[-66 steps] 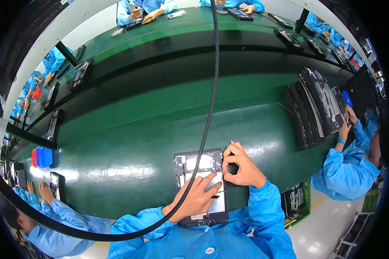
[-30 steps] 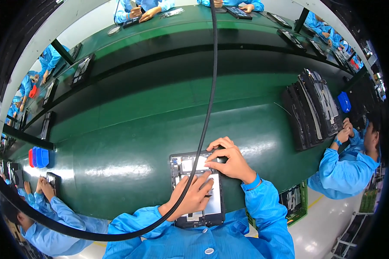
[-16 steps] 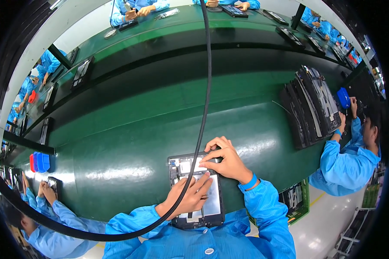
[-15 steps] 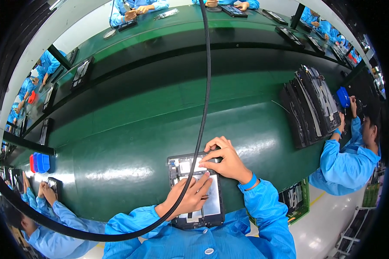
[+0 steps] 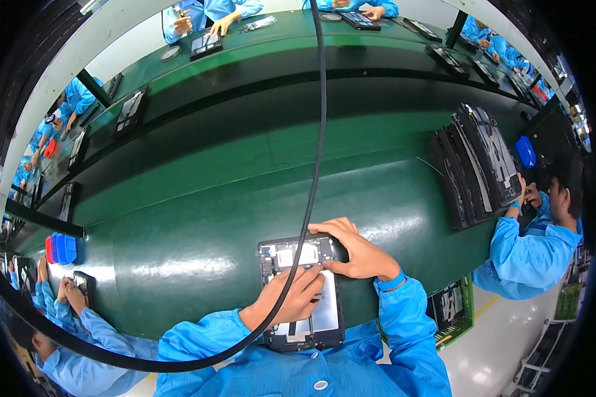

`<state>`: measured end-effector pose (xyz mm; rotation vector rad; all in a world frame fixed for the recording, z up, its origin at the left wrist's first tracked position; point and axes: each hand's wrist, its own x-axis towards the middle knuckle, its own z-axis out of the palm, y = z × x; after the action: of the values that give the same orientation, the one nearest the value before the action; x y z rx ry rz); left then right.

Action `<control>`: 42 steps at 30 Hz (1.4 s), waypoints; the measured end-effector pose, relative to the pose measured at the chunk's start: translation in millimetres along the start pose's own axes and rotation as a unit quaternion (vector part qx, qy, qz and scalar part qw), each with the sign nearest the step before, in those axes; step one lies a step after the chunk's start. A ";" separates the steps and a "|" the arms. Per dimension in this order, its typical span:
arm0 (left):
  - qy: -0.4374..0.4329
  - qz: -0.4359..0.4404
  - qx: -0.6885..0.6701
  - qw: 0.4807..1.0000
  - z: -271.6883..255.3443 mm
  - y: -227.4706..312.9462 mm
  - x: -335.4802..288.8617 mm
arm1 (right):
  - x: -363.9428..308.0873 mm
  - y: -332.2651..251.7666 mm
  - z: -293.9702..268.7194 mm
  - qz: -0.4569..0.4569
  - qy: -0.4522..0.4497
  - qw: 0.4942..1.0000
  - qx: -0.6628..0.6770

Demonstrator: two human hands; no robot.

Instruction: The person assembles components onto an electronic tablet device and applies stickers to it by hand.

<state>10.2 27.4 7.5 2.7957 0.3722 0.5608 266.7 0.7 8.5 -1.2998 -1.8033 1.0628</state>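
An opened tablet [image 5: 321,316] lies on the green table right in front of me, its bare inner parts and silvery panel facing up. My left hand [image 5: 290,296] rests over its middle, the fingertips drawn together near the centre. Something dark and thin shows beneath those fingers, too covered to name. My right hand [image 5: 357,255] wraps the tablet's upper right corner, with the thumb on the inner side and the fingers at the top edge. A black cable [image 5: 319,132] hangs across the view and hides part of my left hand.
A tall stack of opened tablets [image 5: 477,165] stands at right beside a co-worker [image 5: 533,248] and a blue bin [image 5: 526,151]. Blue and red bins [image 5: 63,249] sit at left. Below the table's right edge is a green crate [image 5: 467,308]. Co-workers sit across the table.
My right hand has moved from above the tablet's upper part to its upper right corner, thumb lower. My left hand stays nearly in place. Across the table, a co-worker's tablet shows more fully.
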 end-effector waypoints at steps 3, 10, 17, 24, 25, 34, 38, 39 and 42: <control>0.007 -0.005 -0.003 1.000 1.5 1.0 -3.6 | 1.3 -2.5 -2.2 0.017 -0.010 1.000 0.023; 0.006 -0.016 -0.026 1.000 3.8 2.4 -8.0 | 2.5 -11.6 -2.8 0.055 -0.019 0.997 0.046; 0.020 -0.017 -0.024 0.999 5.2 3.4 -8.5 | 1.1 -8.8 4.2 0.033 -0.023 0.999 0.015; 0.092 -0.052 -0.098 0.990 -2.0 4.8 -16.8 | -6.3 -20.4 4.0 0.101 0.009 0.990 0.093; 0.095 -0.057 -0.095 0.989 -8.0 4.1 -21.1 | -6.3 -20.1 4.1 0.099 0.004 0.991 0.093; 0.172 -0.283 -0.094 0.939 -37.0 0.6 -85.7 | 4.3 -27.8 14.3 0.020 0.115 0.993 0.007; 0.121 -0.414 -0.211 0.877 -44.4 10.9 -90.0 | 20.3 -52.9 31.9 -0.031 0.100 0.991 -0.083; 0.124 -0.416 -0.209 0.876 -42.4 9.9 -89.4 | 25.3 -56.7 37.5 -0.064 0.086 0.989 -0.104; 0.162 -0.386 -0.175 0.891 -31.1 6.6 -82.6 | 39.5 -62.2 57.4 -0.095 0.035 0.986 -0.133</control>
<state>-74.9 3.0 9.2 1.9648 1.2327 0.7799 180.0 14.5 40.4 -1.2677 -2.0203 0.6836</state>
